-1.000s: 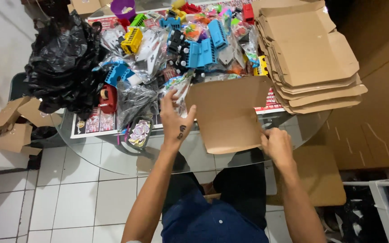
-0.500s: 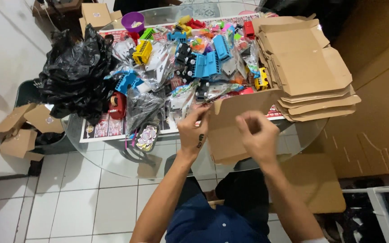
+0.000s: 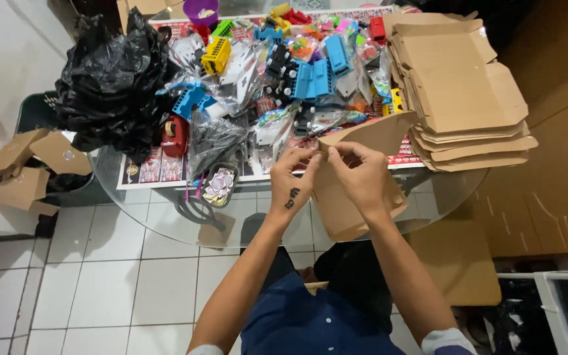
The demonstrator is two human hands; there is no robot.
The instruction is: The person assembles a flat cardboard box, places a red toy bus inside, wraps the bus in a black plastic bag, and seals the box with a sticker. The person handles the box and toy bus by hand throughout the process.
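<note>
- Right now both hands meet above the near edge of the round glass desk (image 3: pixel 165 227); the left hand (image 3: pixel 295 179) and the right hand (image 3: pixel 361 174) are close together, their fingertips almost touching at the top edge of a brown cardboard box blank (image 3: pixel 356 141).
- Left hand: fingers curled in, pinching the upper edge of the cardboard near its folded flap; a small dark mark shows on the back of the wrist.
- Right hand: fingers bent and closed on the same edge, just beside the left; the palm covers the middle of the sheet.
- Cardboard blank: partly folded, tilted up towards the person, its lower part hanging past the desk rim over the lap; one flap stands up behind the hands.
- Just to the right lies a stack of flat cardboard blanks (image 3: pixel 458 92), fanned slightly, reaching the right rim of the desk.
- Behind the hands spreads a heap of small plastic toys in clear bags (image 3: pixel 277 72); blue, yellow, red and green pieces mixed together; a purple cup (image 3: pixel 200 10) stands at the far edge.
- On the left end sits a crumpled black plastic bag (image 3: pixel 113 79); beyond the desk, on the white tiled floor (image 3: pixel 100 289), lie a few folded cardboard boxes (image 3: pixel 31 167).
</note>
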